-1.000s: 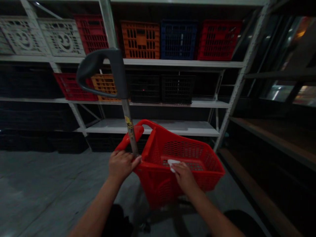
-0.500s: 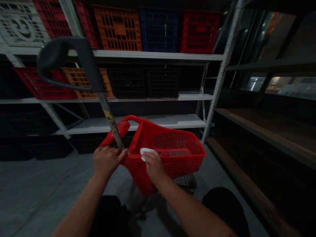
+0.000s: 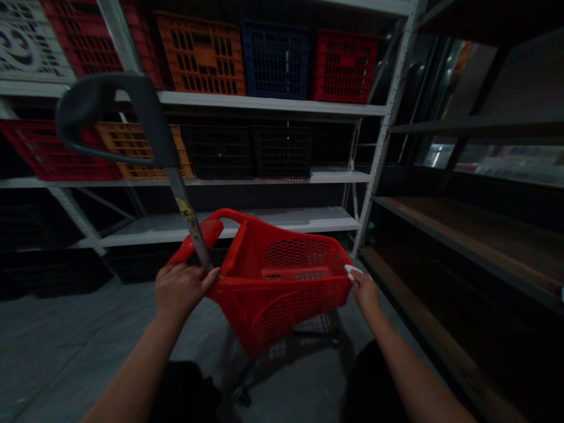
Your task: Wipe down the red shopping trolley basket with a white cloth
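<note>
A red plastic shopping cart [image 3: 247,294] with a perforated basket stands before me. My left hand [image 3: 183,289] is closed over the end of its red handle [image 3: 194,244], with the thumb beside the foot of a metal pole [image 3: 194,226]. The pole rises at a tilt to a dark grey loop-shaped grip [image 3: 154,126] and bears a yellow sticker. At the far right corner of the basket rim, my right hand [image 3: 365,288] pinches a white cloth [image 3: 352,270] against the edge. Part of the cloth is hidden by the fingers.
Behind the cart, a white metal rack [image 3: 273,104] carries an orange crate [image 3: 200,56], a blue crate [image 3: 275,61], a red crate [image 3: 346,67] and several others. Dark shelving with a wooden board [image 3: 476,241] runs along the right. Grey concrete floor [image 3: 79,329] lies below.
My right hand has moved right along the near rim with the white cloth, from near the handle end to the basket's far corner. My left hand keeps its hold; the view has shifted slightly.
</note>
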`<state>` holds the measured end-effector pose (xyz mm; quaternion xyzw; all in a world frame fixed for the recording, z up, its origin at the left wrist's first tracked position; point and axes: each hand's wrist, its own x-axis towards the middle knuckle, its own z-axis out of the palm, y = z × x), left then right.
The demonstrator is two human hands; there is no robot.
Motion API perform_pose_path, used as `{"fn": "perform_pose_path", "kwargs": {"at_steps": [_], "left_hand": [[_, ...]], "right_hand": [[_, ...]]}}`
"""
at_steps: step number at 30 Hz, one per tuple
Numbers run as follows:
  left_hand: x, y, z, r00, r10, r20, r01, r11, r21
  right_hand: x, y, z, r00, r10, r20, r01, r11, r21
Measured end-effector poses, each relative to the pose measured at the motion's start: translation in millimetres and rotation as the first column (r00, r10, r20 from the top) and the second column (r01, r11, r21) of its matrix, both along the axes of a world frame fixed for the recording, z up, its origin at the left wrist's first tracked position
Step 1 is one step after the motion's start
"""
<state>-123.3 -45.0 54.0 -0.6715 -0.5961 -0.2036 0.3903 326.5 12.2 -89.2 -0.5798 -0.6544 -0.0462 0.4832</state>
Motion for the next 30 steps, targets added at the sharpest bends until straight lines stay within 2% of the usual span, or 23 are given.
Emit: {"fn": "perform_pose_path", "kwargs": {"at_steps": [3,6,10,12,14,17,23,25,27,29,30], "left_hand": [[4,2,0.7,1.000,-0.023,0.020,0.023,1.000,0.001],[4,4,0.1,1.000,-0.008,0.000,0.008,1.000,0.001],[2,5,-0.7,1.000,-0.004,-0.021,0.004,1.000,0.000],[0,5,-0.5,1.000,-0.008,-0.026,0.008,1.000,0.001],[-1,4,-0.4,0.999,-0.012,-0.030,0.012,1.000,-0.004],[-4,3,-1.1,0.999,-0.032,-0.016,0.032,0.999,-0.016],[-15,6,-0.4,0.994,-0.062,0.094,0.066,0.997,-0.035],[-17,5,3.1,0.980,-0.087,0.180,0.083,0.996,0.029],[-12,-1,4.9,0.952,-0.129,0.276,0.089,0.984,0.152],[4,-15,-0.6,0.909,-0.221,0.354,0.134,0.958,0.254],[17,-24,-7.4,0.877,-0.296,0.378,0.204,0.942,0.265]], "right_hand": [[-18,-1,0.6,1.000,-0.002,-0.030,0.002,1.000,0.006],[-75,-12,8.3,0.988,0.147,-0.039,-0.146,0.989,0.030],[-162,-29,30.5,0.930,0.363,-0.058,-0.360,0.931,0.060],[-190,-33,41.6,0.894,0.444,-0.063,-0.440,0.896,0.064],[-201,-35,48.1,0.871,0.489,-0.056,-0.486,0.872,0.061],[-188,-34,45.1,0.873,0.486,-0.038,-0.484,0.873,0.054],[-101,-45,10.6,0.961,0.267,-0.073,-0.267,0.964,0.009],[-76,-52,3.1,0.978,0.173,-0.118,-0.179,0.983,-0.043],[-63,-60,2.1,0.979,0.111,-0.170,-0.131,0.985,-0.110],[-65,-69,7.3,0.966,0.124,-0.227,-0.169,0.967,-0.190],[-72,-75,11.7,0.952,0.165,-0.259,-0.227,0.947,-0.230]]}}
